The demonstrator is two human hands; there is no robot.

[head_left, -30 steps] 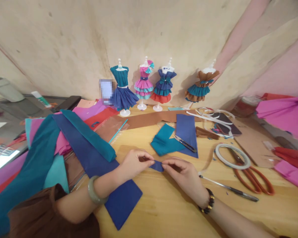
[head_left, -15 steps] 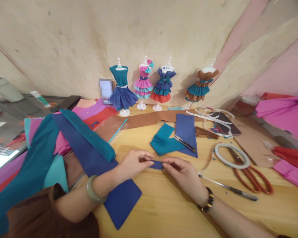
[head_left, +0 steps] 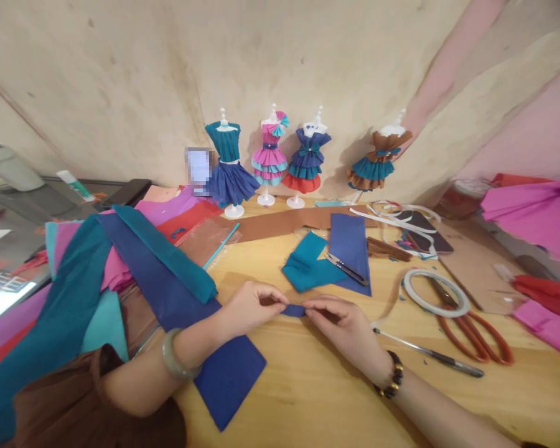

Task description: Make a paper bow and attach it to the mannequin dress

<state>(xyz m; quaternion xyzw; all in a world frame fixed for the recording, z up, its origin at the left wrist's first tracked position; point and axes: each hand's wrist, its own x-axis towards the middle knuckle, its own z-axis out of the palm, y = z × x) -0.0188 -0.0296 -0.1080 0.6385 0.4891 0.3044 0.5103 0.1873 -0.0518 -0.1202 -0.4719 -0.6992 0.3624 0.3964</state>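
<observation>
Between my two hands is a small strip of dark blue crepe paper (head_left: 294,310). My left hand (head_left: 256,305) pinches its left end between thumb and fingers. At the other end, the thumb and fingertips of my right hand (head_left: 338,317) are closed on it. Just beyond lie a folded teal piece (head_left: 308,267), a blue rectangle (head_left: 349,239) and a pair of thread snips (head_left: 348,269) resting across them. A long blue strip (head_left: 231,379) passes beneath my left forearm.
Several miniature dress forms in crepe dresses, one teal and blue (head_left: 228,162), stand along the wall. Right of my hands lie a roll of tape (head_left: 413,302), orange-handled scissors (head_left: 478,339) and a pen (head_left: 448,361). Coloured sheets (head_left: 74,292) are piled on the left.
The small blue strip looks narrower, its near edge now higher and curved. Both hands keep their pinch in nearly the same place.
</observation>
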